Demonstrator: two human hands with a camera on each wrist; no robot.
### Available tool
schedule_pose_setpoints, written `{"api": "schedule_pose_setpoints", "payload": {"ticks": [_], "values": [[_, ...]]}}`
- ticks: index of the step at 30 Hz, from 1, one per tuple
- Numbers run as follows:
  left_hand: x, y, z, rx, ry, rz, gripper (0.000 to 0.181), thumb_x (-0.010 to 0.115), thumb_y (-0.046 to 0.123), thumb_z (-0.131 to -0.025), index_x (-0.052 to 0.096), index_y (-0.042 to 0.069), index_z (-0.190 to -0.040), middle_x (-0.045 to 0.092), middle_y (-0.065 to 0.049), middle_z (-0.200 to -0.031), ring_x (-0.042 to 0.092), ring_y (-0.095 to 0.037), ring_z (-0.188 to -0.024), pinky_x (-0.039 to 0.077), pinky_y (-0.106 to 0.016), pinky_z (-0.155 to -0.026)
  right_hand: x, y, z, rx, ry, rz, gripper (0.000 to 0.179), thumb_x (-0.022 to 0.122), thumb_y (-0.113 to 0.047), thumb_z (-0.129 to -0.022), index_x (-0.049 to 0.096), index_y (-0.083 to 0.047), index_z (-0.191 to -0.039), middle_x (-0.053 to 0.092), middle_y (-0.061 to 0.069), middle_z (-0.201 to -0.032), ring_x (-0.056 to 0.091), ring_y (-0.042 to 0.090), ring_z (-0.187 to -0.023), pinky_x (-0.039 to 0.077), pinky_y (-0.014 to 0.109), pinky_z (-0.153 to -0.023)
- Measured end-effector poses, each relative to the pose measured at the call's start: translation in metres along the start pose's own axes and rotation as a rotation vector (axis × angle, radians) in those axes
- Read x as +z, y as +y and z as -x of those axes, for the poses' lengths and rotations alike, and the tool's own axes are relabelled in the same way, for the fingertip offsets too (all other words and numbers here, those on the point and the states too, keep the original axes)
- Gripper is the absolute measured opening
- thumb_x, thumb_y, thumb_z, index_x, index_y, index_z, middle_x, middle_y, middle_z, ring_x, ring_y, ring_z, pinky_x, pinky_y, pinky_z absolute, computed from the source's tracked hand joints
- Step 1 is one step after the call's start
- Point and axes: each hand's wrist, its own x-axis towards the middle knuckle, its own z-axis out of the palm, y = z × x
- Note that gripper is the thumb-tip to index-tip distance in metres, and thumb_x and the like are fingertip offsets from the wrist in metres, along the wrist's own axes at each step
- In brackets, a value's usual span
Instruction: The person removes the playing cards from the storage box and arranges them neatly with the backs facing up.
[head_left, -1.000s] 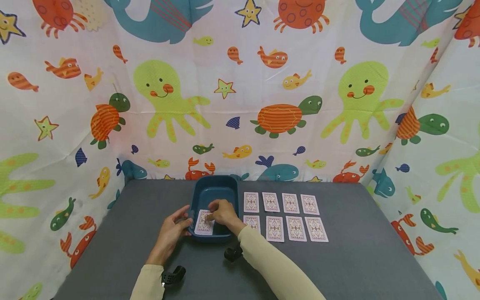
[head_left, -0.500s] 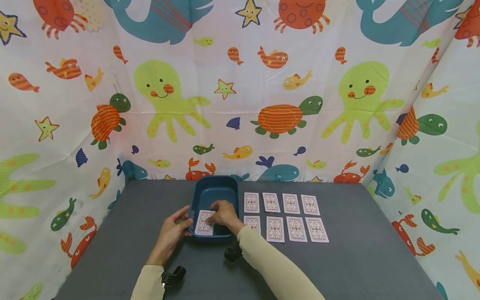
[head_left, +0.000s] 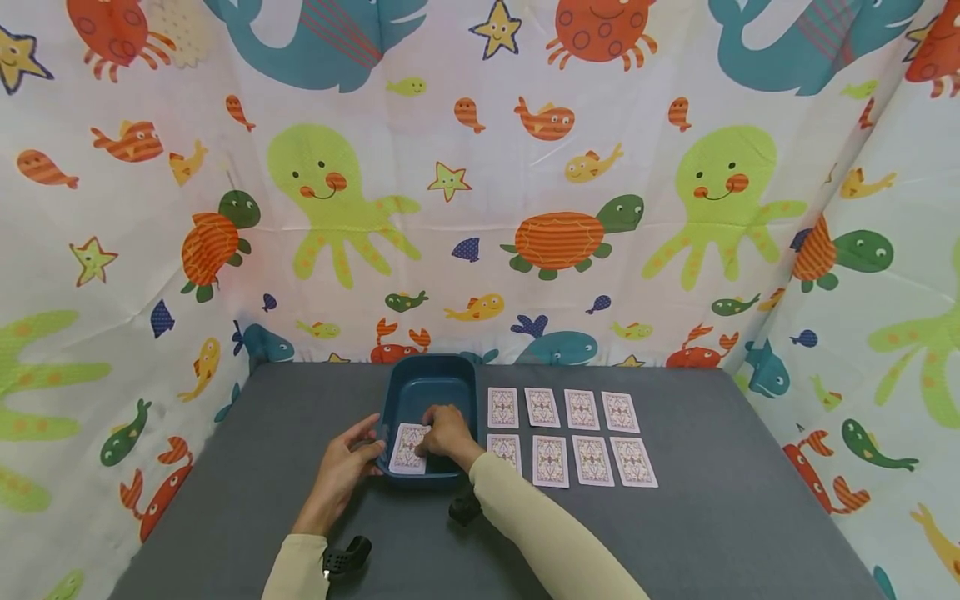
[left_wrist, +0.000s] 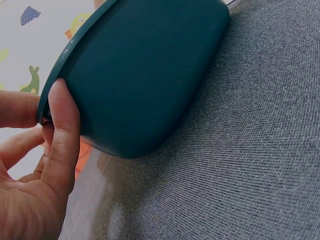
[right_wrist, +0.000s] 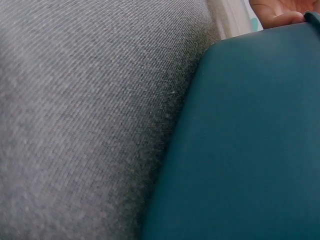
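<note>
A dark teal plastic tub [head_left: 438, 367] stands on the grey cloth, with a patterned playing card [head_left: 407, 450] lying face down in its near left part. My left hand [head_left: 347, 462] pinches the tub's left rim; in the left wrist view the thumb [left_wrist: 64, 120] presses the outer wall. Inside the tub, my right hand [head_left: 448, 435] pinches at the right edge of the card, its fingertips partly hidden. The right wrist view shows the tub's outer wall [right_wrist: 245, 140], not the right fingers. Whether more cards lie under the top one cannot be told.
Several face-down cards lie in two rows right of the tub, including one in the back row [head_left: 502, 408] and one in the front row [head_left: 551, 461]. The right forearm partly covers the nearest front card [head_left: 504, 447]. A sea-animal curtain [head_left: 480, 250] hangs behind the table [head_left: 675, 533].
The right fingers have slid a little from the card's face to its right edge. The left hand keeps its hold on the rim, and the laid-out cards stay put.
</note>
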Motion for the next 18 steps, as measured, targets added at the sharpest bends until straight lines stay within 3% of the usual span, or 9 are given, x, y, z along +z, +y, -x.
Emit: {"api": "schedule_pose_setpoints", "payload": {"ticks": [4,11,18], "values": [[-0.0002,0.0004,0.0001,-0.005,0.000,-0.006,0.052,0.062,0.009,-0.094,0.049,0.019,-0.144,0.044,-0.015,-0.130,0.057,-0.021,-0.088,0.056,-0.030,-0.066,0.0000,-0.0004,-0.0001,0.001,0.002,-0.013,0.043,0.092,-0.015,-0.062,0.064,-0.009,-0.094,0.058,0.007,-0.094,0.052,0.022,-0.090,0.046,0.038,-0.083],[-0.0003,-0.0010,-0.0002,-0.002,0.004,-0.007,0.053,0.062,0.008,-0.093,0.050,0.020,-0.143,0.044,-0.014,-0.129,0.057,-0.022,-0.087,0.056,-0.030,-0.066,0.0001,0.0005,-0.0008,0.008,0.006,-0.193,0.036,0.087,-0.007,-0.068,0.062,-0.010,-0.094,0.056,0.002,-0.079,0.051,0.016,-0.073,0.041,0.027,-0.061],[-0.0005,0.0001,-0.0002,-0.004,-0.002,-0.008,0.053,0.061,0.011,-0.094,0.049,0.020,-0.144,0.044,-0.015,-0.131,0.057,-0.023,-0.090,0.056,-0.029,-0.067,-0.0031,0.0007,-0.0001,-0.022,0.031,-0.269,0.025,0.081,-0.004,-0.076,0.067,-0.007,-0.097,0.058,0.002,-0.076,0.052,0.014,-0.067,0.043,0.024,-0.055]]}}
